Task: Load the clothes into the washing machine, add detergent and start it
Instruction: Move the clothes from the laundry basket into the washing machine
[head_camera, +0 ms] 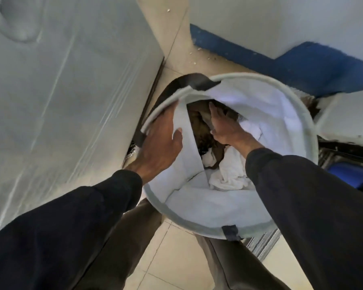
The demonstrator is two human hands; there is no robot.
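Observation:
A round pale-blue fabric laundry basket [218,208] stands on the floor in front of me, with dark handles. Inside lie brown clothes [201,130] and white clothes [231,172]. My left hand [159,143] grips the basket's left rim and wall, thumb inside. My right hand [224,126] reaches down into the basket, fingers spread flat on the brown clothes; whether it grips them is not visible. The washing machine [61,91], wrapped in clear plastic film, fills the left side.
Beige floor tiles [176,266] lie underfoot. A white wall with a blue skirting band [302,65] runs behind the basket. A white-topped object [348,120] and a blue item [354,176] stand close on the right.

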